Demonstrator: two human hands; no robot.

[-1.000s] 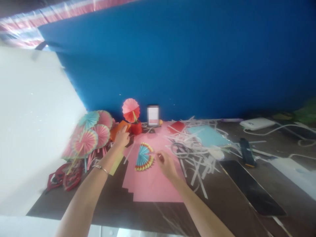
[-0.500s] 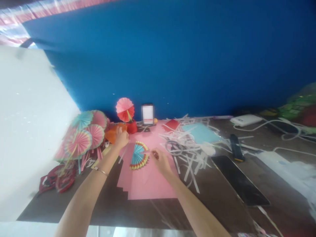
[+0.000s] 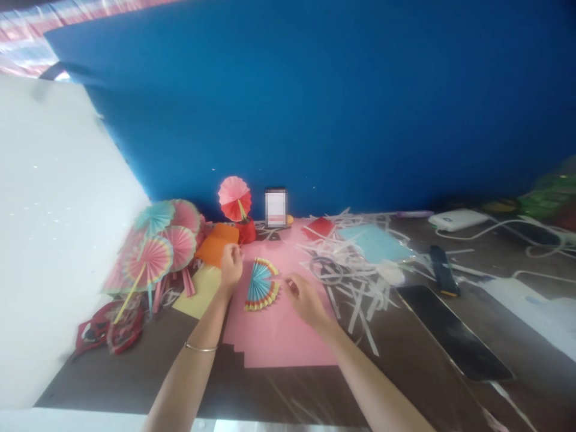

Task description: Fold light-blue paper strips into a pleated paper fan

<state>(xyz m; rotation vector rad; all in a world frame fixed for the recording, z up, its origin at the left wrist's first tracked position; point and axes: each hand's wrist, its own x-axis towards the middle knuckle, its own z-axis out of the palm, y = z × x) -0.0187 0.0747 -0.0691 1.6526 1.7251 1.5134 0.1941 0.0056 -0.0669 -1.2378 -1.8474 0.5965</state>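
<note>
A half-circle pleated paper fan [image 3: 262,285], blue with a yellow and red rim, lies on pink paper sheets [image 3: 288,345]. Left of its top, my left hand [image 3: 231,264] is raised with its fingers closed; what they hold, if anything, is too small to tell. My right hand [image 3: 303,295] is just right of the fan, fingers pinched at a thin pinkish strip [image 3: 275,278] that reaches over the fan. Behind my left hand lie orange paper [image 3: 216,243] and, nearer, yellow paper [image 3: 198,294].
Finished paper fans [image 3: 177,243] crowd the left, with red-handled scissors [image 3: 108,327] in front. A red-and-pink fan [image 3: 234,198] stands at the back. White paper strips [image 3: 360,288], blue paper [image 3: 375,242], a phone [image 3: 454,333] and a white power bank [image 3: 459,219] are on the right.
My left hand has come off the orange paper toward me and nearer the fan. My right hand stays beside the fan. The whole view has shifted slightly.
</note>
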